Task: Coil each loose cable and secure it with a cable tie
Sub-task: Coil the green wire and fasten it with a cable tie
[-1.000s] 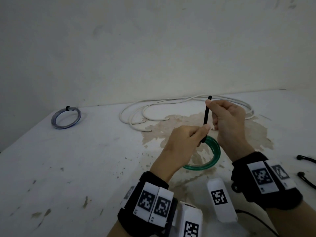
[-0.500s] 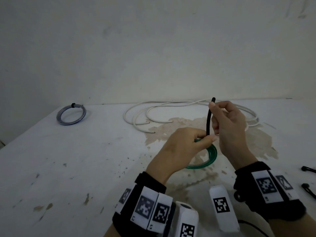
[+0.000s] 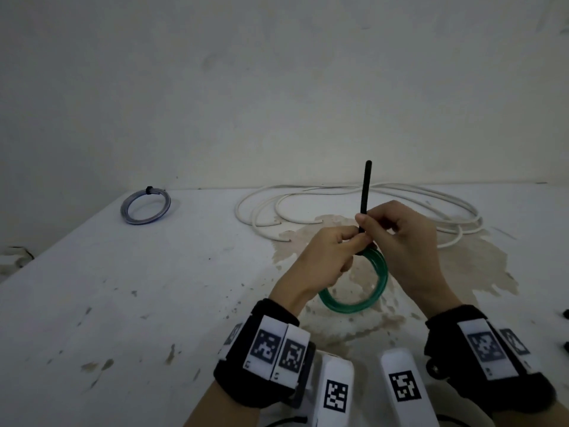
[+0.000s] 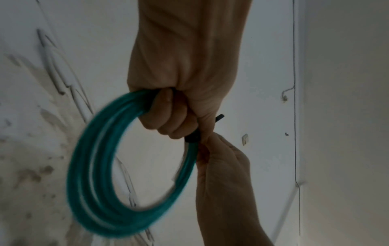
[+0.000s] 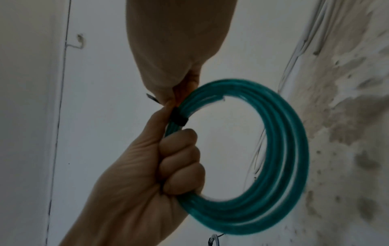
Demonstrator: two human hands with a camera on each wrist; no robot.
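Fingers (image 5: 179,159) around green coil (image 5: 280,166), seemingly four blurred loops, black tie (image 5: 179,119).

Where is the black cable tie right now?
In the head view the black cable tie stands upright at centre, wrapped round the green coil. The right hand pinches it just above the left hand, in front of the loose white cable.

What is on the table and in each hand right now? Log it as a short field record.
left hand: grips green coil
right hand: pinches black tie at the coil
tie state: wrapped round the coil, tail sticking up
blue coil: on table, far left, already tied
white cable: loose at the back
task status: green coil being tied; white cable not yet coiled
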